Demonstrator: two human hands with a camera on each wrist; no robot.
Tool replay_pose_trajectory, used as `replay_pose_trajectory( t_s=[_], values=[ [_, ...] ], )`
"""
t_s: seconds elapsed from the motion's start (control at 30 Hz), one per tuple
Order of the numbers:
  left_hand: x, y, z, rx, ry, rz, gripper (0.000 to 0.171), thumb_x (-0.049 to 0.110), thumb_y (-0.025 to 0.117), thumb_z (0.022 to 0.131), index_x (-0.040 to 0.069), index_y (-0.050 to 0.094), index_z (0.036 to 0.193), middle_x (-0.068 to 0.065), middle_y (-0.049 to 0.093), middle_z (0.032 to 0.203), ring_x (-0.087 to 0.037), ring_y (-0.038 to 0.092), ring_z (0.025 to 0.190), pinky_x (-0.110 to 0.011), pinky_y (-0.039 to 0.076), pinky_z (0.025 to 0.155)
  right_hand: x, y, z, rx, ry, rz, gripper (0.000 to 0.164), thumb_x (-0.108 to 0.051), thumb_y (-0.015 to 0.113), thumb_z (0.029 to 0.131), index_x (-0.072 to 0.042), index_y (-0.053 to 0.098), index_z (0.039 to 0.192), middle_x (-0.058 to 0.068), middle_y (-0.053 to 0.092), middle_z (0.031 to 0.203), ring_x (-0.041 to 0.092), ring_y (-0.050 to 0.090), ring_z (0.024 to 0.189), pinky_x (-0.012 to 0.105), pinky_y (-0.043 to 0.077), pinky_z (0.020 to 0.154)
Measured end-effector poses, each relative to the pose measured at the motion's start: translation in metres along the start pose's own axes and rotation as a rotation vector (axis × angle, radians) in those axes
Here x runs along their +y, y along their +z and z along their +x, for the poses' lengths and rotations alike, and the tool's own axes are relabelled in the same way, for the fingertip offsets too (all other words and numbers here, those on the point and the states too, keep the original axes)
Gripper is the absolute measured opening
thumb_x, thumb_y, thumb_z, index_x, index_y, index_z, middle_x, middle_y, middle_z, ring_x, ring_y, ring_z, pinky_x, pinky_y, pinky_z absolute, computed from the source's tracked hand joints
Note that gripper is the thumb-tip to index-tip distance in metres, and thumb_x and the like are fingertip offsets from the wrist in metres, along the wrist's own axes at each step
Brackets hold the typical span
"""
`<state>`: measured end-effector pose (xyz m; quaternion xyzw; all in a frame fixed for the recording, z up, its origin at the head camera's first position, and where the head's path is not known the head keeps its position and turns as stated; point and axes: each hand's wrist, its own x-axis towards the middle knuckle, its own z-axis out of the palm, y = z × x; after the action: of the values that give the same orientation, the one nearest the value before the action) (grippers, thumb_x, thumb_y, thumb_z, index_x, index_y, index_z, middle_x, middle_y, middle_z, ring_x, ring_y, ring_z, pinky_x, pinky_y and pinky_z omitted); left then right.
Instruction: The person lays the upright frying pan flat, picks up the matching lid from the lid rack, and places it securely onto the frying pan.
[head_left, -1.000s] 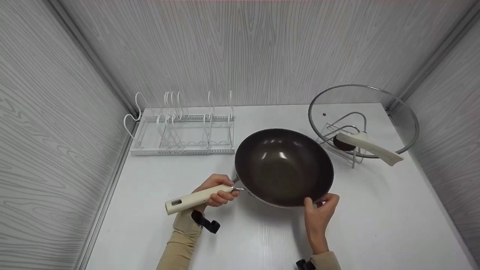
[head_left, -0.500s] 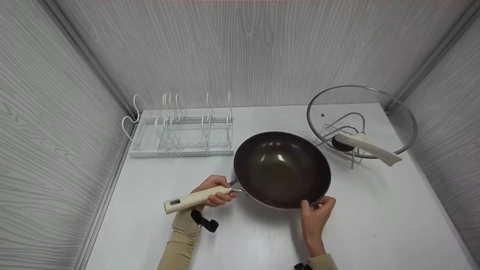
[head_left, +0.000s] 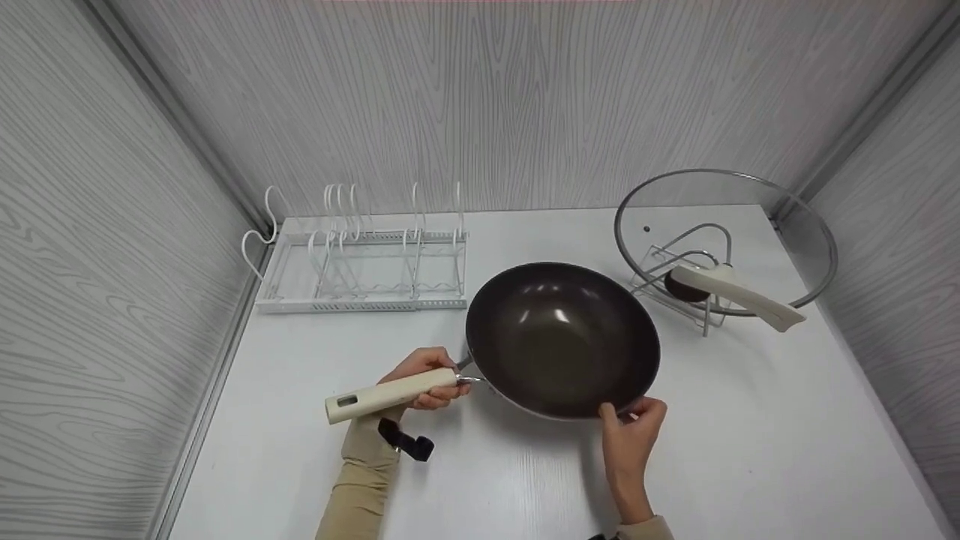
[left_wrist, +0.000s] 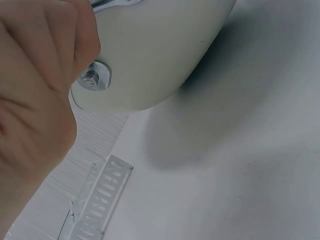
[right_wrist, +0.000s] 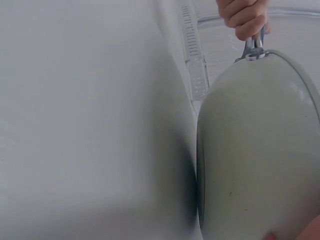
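A wok [head_left: 562, 337] with a dark brown inside is tilted, its inner side facing me in the head view. My left hand [head_left: 421, 363] grips the front end of its cream handle [head_left: 367, 400], by the metal neck. At the front right rim, my right hand [head_left: 631, 446] pinches the edge, thumb on the inner side. The wrist views show the pale outer wall of the wok [left_wrist: 150, 55], its underside close over the white table. In the right wrist view the left hand [right_wrist: 245, 15] appears at the neck, while little of the right hand shows.
A white wire pan rack [head_left: 367, 305] with upright loops stands at the back left. At the back right, a large glass lid [head_left: 814, 217] leans in a wire stand [head_left: 705, 319], its cream knob handle [head_left: 742, 292] facing forward. Grey wood-grain walls enclose the table.
The wok and both hands have shifted slightly left and a little toward me. Both grips stay the same, and the rack and lid have stayed in place.
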<state>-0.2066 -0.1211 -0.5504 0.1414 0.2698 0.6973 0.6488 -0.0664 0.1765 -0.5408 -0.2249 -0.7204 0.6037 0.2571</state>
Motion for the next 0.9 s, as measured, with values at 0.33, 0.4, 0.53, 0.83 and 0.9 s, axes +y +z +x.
replay_pose_trajectory(
  t_s=[0.33,0.4,0.53,0.83,0.9],
  values=[
    [-0.006,-0.013,-0.007,0.044,0.159,0.088,0.074,0.018,-0.002,0.092,-0.014,0.063,0.103,0.001,0.058,0.062,-0.003,0.044,0.045,-0.012,0.041,0.041,0.027,0.003,-0.002,-0.105,0.234,0.017,0.034,0.004,0.061,0.081,-0.002,0.034,0.100,0.010,0.037,0.101,0.019,0.042,0.092,0.021,0.042,0.076],
    [-0.008,-0.019,-0.009,0.036,0.172,0.085,0.073,0.020,0.000,0.094,-0.015,0.064,0.104,0.002,0.059,0.063,-0.003,0.043,0.046,-0.012,0.041,0.041,0.028,0.005,-0.004,-0.121,0.268,0.031,0.034,0.005,0.061,0.081,-0.003,0.033,0.099,0.010,0.037,0.101,0.019,0.042,0.092,0.021,0.042,0.074],
    [-0.013,-0.030,-0.013,0.006,0.183,0.084,0.063,0.027,0.018,0.099,-0.016,0.063,0.106,0.002,0.061,0.064,-0.003,0.043,0.045,-0.012,0.040,0.041,0.028,0.009,-0.009,-0.125,0.307,0.049,0.034,0.006,0.060,0.079,-0.003,0.033,0.098,0.010,0.038,0.100,0.020,0.042,0.089,0.022,0.041,0.070],
    [-0.018,-0.042,-0.021,0.031,0.274,0.103,0.077,0.028,0.001,0.098,-0.017,0.063,0.109,0.000,0.064,0.064,-0.001,0.043,0.043,-0.011,0.038,0.037,0.031,0.015,-0.018,-0.142,0.364,0.051,0.036,0.004,0.060,0.081,-0.001,0.033,0.104,0.012,0.039,0.105,0.019,0.041,0.089,0.022,0.042,0.070],
    [-0.020,-0.043,-0.023,0.062,0.288,0.094,0.079,0.028,0.000,0.098,-0.017,0.064,0.107,-0.001,0.064,0.063,-0.001,0.042,0.043,-0.011,0.038,0.037,0.031,0.016,-0.020,-0.145,0.372,0.058,0.036,0.004,0.060,0.081,-0.001,0.033,0.104,0.011,0.038,0.105,0.019,0.041,0.089,0.023,0.042,0.070]
  ],
)
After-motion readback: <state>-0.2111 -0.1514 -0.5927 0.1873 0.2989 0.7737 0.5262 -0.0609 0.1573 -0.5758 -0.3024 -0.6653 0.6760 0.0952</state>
